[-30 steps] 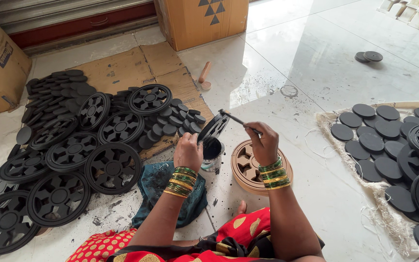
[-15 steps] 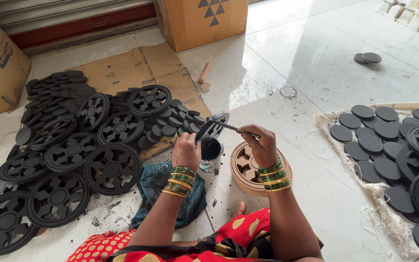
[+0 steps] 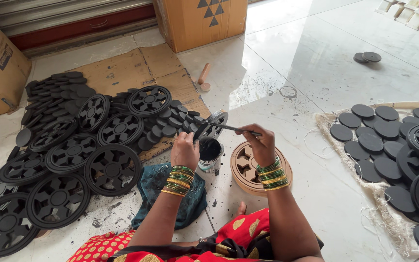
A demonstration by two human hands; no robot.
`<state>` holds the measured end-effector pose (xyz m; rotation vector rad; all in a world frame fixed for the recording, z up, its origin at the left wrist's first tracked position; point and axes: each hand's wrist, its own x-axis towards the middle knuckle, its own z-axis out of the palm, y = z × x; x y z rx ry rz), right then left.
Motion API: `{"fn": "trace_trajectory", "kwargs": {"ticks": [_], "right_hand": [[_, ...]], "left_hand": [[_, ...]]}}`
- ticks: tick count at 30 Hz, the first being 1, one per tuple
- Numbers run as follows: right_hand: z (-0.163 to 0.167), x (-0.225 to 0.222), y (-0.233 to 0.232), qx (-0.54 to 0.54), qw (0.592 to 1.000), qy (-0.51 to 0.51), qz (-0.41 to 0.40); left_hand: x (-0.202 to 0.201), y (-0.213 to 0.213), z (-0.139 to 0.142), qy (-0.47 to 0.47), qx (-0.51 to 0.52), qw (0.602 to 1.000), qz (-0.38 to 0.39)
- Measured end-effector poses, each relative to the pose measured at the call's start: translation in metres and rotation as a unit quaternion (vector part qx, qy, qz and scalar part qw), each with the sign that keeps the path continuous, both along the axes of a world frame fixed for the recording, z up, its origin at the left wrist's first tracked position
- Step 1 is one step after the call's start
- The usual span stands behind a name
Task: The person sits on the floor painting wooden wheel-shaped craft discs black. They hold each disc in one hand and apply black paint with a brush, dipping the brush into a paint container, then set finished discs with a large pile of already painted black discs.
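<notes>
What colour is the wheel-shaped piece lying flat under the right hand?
Unpainted tan wheel-shaped piece, unlike the black ones; head view.

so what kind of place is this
Probably a small craft workshop, with painting done on the floor. Black painted wheel-shaped pieces lie in heaps, black discs sit on a cloth, and the left hand holds a disc above an open paint tin while the right hand brushes it.

The small disc (image 3: 213,123) is round, part black and part pale, held tilted on edge in the left hand (image 3: 184,150) above the open paint tin (image 3: 210,154); the thin brush (image 3: 233,128), dark-tipped, lies nearly level in the right hand (image 3: 259,144), its tip touching the disc.
</notes>
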<state>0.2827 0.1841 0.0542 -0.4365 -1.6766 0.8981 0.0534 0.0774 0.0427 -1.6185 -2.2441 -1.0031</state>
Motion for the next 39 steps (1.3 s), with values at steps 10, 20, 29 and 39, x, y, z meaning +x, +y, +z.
{"fn": "trace_trajectory", "kwargs": {"ticks": [10,20,29,39], "right_hand": [[-0.023,-0.003,0.022,-0.131,0.983,0.117,-0.052],[-0.028,-0.006,0.023,-0.124,0.980,0.158,0.000],[-0.033,-0.015,0.020,-0.140,0.976,0.160,0.051],[-0.031,-0.019,0.017,-0.178,0.973,0.143,-0.044]], "left_hand": [[-0.003,0.002,0.000,-0.002,0.017,1.000,-0.005],[-0.009,0.003,0.003,0.002,0.006,1.000,-0.002],[-0.014,0.007,0.000,0.011,-0.002,1.000,0.011],[-0.010,0.005,0.004,0.009,0.003,1.000,0.002]]}}
